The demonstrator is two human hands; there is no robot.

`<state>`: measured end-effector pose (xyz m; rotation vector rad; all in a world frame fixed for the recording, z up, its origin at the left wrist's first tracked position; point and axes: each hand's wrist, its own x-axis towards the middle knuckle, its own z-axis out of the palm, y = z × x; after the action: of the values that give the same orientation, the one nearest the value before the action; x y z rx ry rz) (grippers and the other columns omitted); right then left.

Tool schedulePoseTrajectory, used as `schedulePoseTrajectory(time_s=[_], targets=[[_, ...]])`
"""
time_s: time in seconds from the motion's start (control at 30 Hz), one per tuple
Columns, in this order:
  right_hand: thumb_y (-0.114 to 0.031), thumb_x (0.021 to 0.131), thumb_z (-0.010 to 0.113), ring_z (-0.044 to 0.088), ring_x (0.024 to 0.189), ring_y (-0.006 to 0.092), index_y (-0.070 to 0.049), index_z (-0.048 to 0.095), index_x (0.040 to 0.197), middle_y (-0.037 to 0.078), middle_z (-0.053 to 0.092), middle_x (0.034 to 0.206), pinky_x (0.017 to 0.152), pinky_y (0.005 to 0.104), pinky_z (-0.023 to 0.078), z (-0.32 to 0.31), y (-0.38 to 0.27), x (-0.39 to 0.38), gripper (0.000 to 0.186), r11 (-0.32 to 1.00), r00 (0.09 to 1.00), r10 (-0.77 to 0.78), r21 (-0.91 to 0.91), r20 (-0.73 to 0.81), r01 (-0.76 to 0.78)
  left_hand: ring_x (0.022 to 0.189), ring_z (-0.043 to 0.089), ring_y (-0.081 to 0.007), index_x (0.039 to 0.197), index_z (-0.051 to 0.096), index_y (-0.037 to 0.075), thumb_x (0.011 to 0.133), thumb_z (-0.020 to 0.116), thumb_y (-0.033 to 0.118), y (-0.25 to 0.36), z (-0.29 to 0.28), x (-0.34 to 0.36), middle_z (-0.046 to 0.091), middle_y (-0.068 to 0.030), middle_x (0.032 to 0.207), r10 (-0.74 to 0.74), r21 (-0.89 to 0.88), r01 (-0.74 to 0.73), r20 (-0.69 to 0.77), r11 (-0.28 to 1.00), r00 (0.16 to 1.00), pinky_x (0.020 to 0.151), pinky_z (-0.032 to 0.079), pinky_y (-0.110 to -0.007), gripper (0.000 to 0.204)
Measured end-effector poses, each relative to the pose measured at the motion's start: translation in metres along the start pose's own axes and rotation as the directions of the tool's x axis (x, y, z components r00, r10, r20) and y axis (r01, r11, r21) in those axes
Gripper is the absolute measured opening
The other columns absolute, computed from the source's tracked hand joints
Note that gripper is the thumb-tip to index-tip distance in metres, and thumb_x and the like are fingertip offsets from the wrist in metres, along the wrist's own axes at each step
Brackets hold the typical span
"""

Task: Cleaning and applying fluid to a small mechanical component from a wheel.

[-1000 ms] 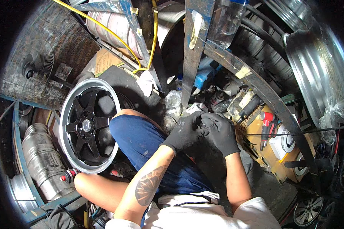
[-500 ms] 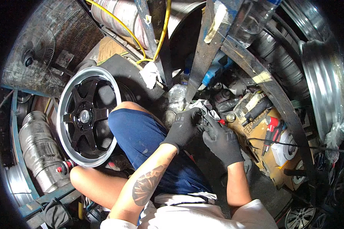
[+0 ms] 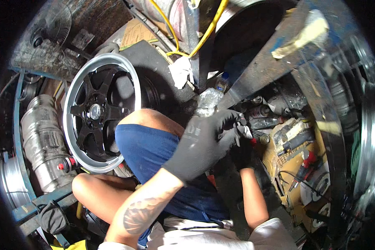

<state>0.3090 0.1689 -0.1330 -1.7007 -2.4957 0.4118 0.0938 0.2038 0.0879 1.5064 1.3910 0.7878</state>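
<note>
My left hand (image 3: 200, 143), in a dark grey work glove, is held in front of my raised knee. Its thumb and fingers are curled together at the tips. Whatever they pinch is too small and dim to name. Partly behind it, my right hand (image 3: 242, 156) wears the same kind of glove and sits in shadow, its fingers mostly hidden. The two hands meet or nearly meet at the fingertips. Left of my knee, a car wheel (image 3: 80, 109) with black spokes and a silver rim stands tilted on edge.
A clear plastic bag (image 3: 209, 101) and a bottle with a blue cap (image 3: 222, 82) lie beyond my hands. At right, a red and black power tool (image 3: 303, 168) rests on cardboard near several dark bottles. A metal frame beam (image 3: 266, 71) slants overhead. A metal cylinder (image 3: 46, 141) stands left.
My left hand has come closer and moved slightly right, now covering part of my right hand. The right hand has turned into shadow. The view has shifted a little.
</note>
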Motion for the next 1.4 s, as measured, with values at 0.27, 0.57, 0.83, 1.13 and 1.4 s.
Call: schedulePoseTrajectory(time_s=[0.27,0.57,0.83,1.13,1.4], targets=[[-0.023,0.095,0.053,0.055,0.12,0.0331,-0.013,0.059,0.13,0.013,0.057,0.134,0.107,0.0459,0.039,0.222,0.131,-0.052,0.036,0.989,0.987,-0.11,-0.11,-0.114,0.097,0.076,0.058,-0.0033,0.112,0.065,-0.001,0.097,0.062,0.013,0.02,-0.034,0.008,0.066,-0.0009,0.085,-0.096,-0.576,0.118,0.07,0.809,0.993,0.062,0.049,-0.022,0.02],[-0.026,0.098,0.047,0.044,0.133,0.027,-0.014,0.054,0.137,0.01,0.053,0.141,0.114,0.0397,0.029,0.22,0.106,-0.028,0.042,0.972,0.97,0.08,-0.234,0.23,-0.024,0.094,0.059,-0.0055,0.11,0.065,-0.002,0.099,0.058,0.008,-0.014,-0.048,-0.004,0.067,-0.0019,0.101,-0.172,-0.424,0.095,-0.146,0.901,0.974,0.084,0.048,-0.021,0.017],[-0.013,0.087,0.054,0.062,0.111,0.0264,-0.021,0.073,0.11,0.011,0.068,0.116,0.099,0.0372,0.046,0.147,0.092,-0.035,0.032,0.999,0.998,-0.048,-0.013,0.032,0.048,0.087,0.06,-0.005,0.107,0.067,-0.004,0.097,0.061,0.009,-0.024,-0.046,-0.014,0.069,-0.0031,0.092,-0.103,-0.349,-0.003,-0.284,0.937,0.953,0.078,0.051,-0.023,0.018],[-0.007,0.084,0.053,0.064,0.095,0.0286,-0.02,0.075,0.1,0.008,0.068,0.093,0.085,0.0413,0.05,0.095,0.056,-0.037,0.03,0.998,1.0,0.019,-0.064,-0.002,-0.019,0.078,0.058,-0.0031,0.103,0.068,-0.004,0.097,0.062,0.014,-0.022,-0.044,-0.017,0.068,-0.0002,0.08,-0.149,-0.398,0.041,-0.243,0.916,0.959,0.069,0.05,-0.023,0.02],[-0.023,0.096,0.051,0.057,0.118,0.0344,-0.015,0.062,0.128,0.014,0.062,0.13,0.101,0.0438,0.044,0.051,0.003,-0.024,0.035,0.982,0.993,0.096,0.169,-0.072,-0.082,0.087,0.059,-0.0048,0.107,0.066,-0.002,0.098,0.06,0.011,-0.028,-0.057,-0.03,0.069,-0.0013,0.094,-0.116,-0.264,0.051,-0.237,0.963,0.964,0.077,0.049,-0.021,0.017]])
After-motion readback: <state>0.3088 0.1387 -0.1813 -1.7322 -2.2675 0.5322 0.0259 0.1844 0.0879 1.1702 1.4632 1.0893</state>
